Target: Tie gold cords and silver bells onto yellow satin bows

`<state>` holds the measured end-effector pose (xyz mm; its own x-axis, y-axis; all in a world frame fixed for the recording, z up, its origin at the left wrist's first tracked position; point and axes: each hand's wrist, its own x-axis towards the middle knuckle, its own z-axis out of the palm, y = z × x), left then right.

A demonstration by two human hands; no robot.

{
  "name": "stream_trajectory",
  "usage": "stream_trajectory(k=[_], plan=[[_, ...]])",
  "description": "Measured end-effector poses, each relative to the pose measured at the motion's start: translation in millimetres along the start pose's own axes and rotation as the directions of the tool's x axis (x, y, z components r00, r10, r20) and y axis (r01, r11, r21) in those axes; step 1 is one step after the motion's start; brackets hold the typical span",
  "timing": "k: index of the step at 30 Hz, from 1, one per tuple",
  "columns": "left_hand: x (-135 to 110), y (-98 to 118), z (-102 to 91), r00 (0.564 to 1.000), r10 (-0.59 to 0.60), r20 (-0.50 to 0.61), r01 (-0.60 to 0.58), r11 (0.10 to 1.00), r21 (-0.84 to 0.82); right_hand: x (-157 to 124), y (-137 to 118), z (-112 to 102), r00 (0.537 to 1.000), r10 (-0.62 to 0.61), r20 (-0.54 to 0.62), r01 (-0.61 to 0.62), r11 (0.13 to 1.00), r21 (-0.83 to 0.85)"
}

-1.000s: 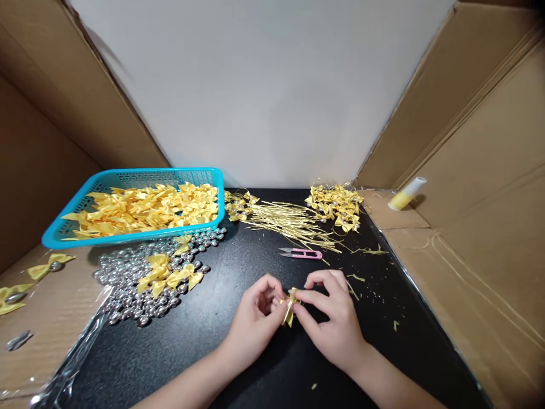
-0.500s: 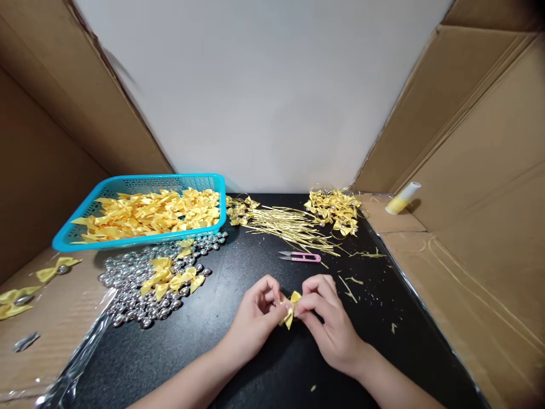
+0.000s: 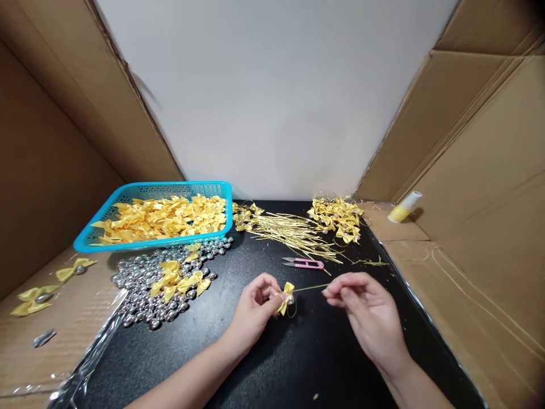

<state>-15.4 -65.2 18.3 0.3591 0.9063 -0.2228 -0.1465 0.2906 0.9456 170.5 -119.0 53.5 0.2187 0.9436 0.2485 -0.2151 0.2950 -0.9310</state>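
My left hand (image 3: 255,307) pinches a small yellow ribbon bow (image 3: 288,291) between thumb and fingertips. A shiny silver bead sits at the bow's middle, and a thin loop of cord hangs beneath it. From the bow a gold cord (image 3: 312,288) runs taut to the right. Its far end disappears in the fingertips of my right hand (image 3: 368,312), which are closed together. Beyond the hands lies a pair of pink thread snips (image 3: 303,263), blades pointing left. Behind the snips spreads a pile of cut gold cords (image 3: 293,232).
A blue basket (image 3: 230,211) of yellow bows stands at the back left. Silver beads (image 3: 145,284) with several bows on top lie before it. Beaded bows (image 3: 336,216) are heaped at the back right, near a thread spool (image 3: 404,207). Cardboard walls (image 3: 481,142) flank the black table.
My right hand has moved right, away from the bow, drawing the gold cord out straight. My left hand stays on the bow, whose silver bead now shows. The view has shifted slightly.
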Motion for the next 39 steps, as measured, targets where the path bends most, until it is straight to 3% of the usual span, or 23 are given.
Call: stream_trajectory(k=[5,12,17,21,26,31,35,39], plan=[[2.8,1.8,-1.0,0.999,-0.042,0.035,0.043,0.998,-0.046,15.8,-23.8,-13.4,0.973,-0.149,-0.177,0.159,0.987,0.040],[5.5,0.6,-3.5,0.996,-0.071,0.061,0.074,0.996,-0.048,44.2,-63.4,-36.2,0.892,-0.270,-0.363,0.282,0.959,-0.020],[5.8,1.7,-1.9,0.997,-0.060,0.051,0.062,0.997,-0.037,55.2,-99.5,-37.8,0.876,-0.298,-0.381,0.289,0.954,-0.081],[4.9,2.2,-1.0,0.998,-0.038,0.045,0.039,0.999,-0.009,49.3,-109.5,-34.8,0.875,-0.354,-0.330,0.313,0.934,-0.172],[4.4,1.8,-1.3,0.998,-0.024,0.049,0.022,0.999,0.026,46.1,-107.1,-42.9,0.862,-0.381,-0.333,0.329,0.922,-0.203],[2.4,3.5,-2.1,0.997,-0.014,0.070,0.010,0.998,0.064,47.4,-99.8,-38.6,0.871,-0.355,-0.339,0.335,0.935,-0.117],[0.4,4.1,-3.7,0.991,-0.044,0.130,0.039,0.998,0.041,39.8,-68.6,-30.0,0.938,-0.303,-0.168,0.288,0.951,-0.112],[-0.2,2.2,-2.6,0.987,-0.074,0.141,0.077,0.997,-0.015,24.0,-25.0,-29.4,0.997,-0.081,0.000,0.080,0.991,-0.105]])
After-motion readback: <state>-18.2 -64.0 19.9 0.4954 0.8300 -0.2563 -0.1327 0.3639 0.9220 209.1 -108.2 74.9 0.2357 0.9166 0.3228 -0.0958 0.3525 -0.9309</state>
